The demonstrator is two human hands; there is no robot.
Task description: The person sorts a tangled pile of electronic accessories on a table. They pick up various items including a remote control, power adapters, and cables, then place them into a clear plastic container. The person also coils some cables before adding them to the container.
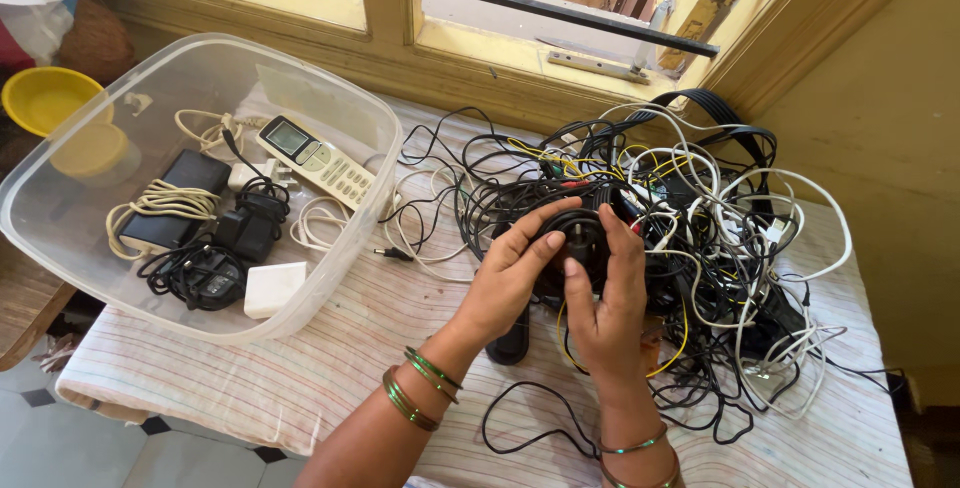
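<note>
We held a black plastic plug adapter [578,238] between both hands, just above the edge of a big tangled heap of black, white and yellow cables [690,248] on the striped cloth-covered table [330,368]. Our left hand [510,268] cupped it from the side with the thumb over its top, and our right hand [600,293] pinched its lower face, so both were closed on the same piece. Its own cord ran back into the heap, though we could not tell which strand. Doing this well, we judged, meant keeping the adapter steady in one hand and following its cord loop by loop instead of tugging, which would tighten knots. To our left stood a clear plastic tub [60,238] holding coiled chargers and a pale remote control [318,160].
</note>
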